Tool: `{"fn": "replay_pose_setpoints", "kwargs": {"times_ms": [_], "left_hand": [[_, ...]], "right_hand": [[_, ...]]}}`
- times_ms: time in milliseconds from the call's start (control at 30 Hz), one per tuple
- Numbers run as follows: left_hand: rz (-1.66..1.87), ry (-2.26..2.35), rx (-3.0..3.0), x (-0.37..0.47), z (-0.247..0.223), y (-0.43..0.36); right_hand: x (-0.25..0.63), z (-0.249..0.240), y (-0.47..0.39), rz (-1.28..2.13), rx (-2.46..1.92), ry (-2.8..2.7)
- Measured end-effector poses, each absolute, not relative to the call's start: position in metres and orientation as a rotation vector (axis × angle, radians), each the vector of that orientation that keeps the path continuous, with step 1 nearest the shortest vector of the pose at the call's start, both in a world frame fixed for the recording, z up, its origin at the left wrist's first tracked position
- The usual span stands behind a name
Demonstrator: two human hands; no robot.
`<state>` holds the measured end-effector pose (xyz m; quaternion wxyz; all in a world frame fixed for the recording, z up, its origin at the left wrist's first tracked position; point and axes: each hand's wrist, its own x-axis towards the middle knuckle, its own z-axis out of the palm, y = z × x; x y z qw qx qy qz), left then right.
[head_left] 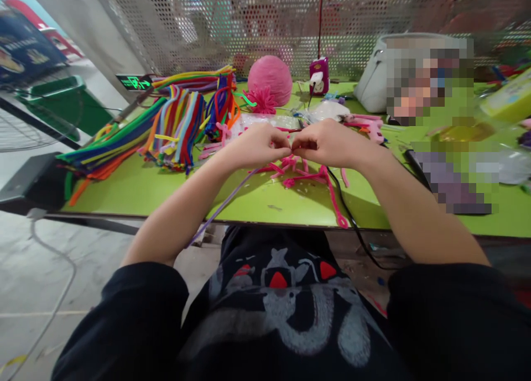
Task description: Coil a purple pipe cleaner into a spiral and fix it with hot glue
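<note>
Over the middle of the table, my left hand (262,144) and my right hand (327,142) meet fingertip to fingertip, both closed in a pinch. A long purple pipe cleaner (228,200) runs from under my left hand down past the table's front edge. What lies between the fingertips is mostly hidden by the fingers. Just below the hands, several bent and twisted pink pipe cleaners (307,177) lie in a loose pile. One pink strand with a looped end (342,220) reaches the front edge.
Bundles of colourful pipe cleaners (172,126) lie at the left. Behind my hands are a pink ball (270,79), a pink pompom (262,100) and a purple socket box (319,77). A grey bucket (371,74) stands back right. A black cable (352,220) crosses the green table (257,207).
</note>
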<state>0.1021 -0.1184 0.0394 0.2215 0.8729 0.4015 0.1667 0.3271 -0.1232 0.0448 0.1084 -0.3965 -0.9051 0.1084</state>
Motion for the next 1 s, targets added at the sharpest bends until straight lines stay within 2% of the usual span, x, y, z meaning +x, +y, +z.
{"fn": "replay_pose_setpoints", "kwargs": {"times_ms": [233,433,533,767,900,1000], "left_hand": [[0.517,1.082,2.418,0.107,0.026,-0.113],[0.495,1.059,2.272,0.108,0.032,-0.12],[0.5,1.033,2.061,0.111,0.029,-0.121],[0.719,0.969,1.325,0.138,0.013,-0.148],[0.779,0.811,1.146,0.144,0.008,-0.197],[0.816,0.721,1.164,0.143,0.005,-0.231]], "right_hand": [[0.325,0.047,-0.124,0.446,-1.385,-2.604],[0.338,0.04,-0.115,1.027,-1.356,-2.386],[0.342,0.036,-0.109,1.194,-1.31,-2.266],[0.335,0.046,-0.131,1.299,-1.295,-1.949],[0.339,0.051,-0.187,1.358,-1.252,-1.921],[0.344,0.046,-0.234,1.263,-1.186,-1.825]]}}
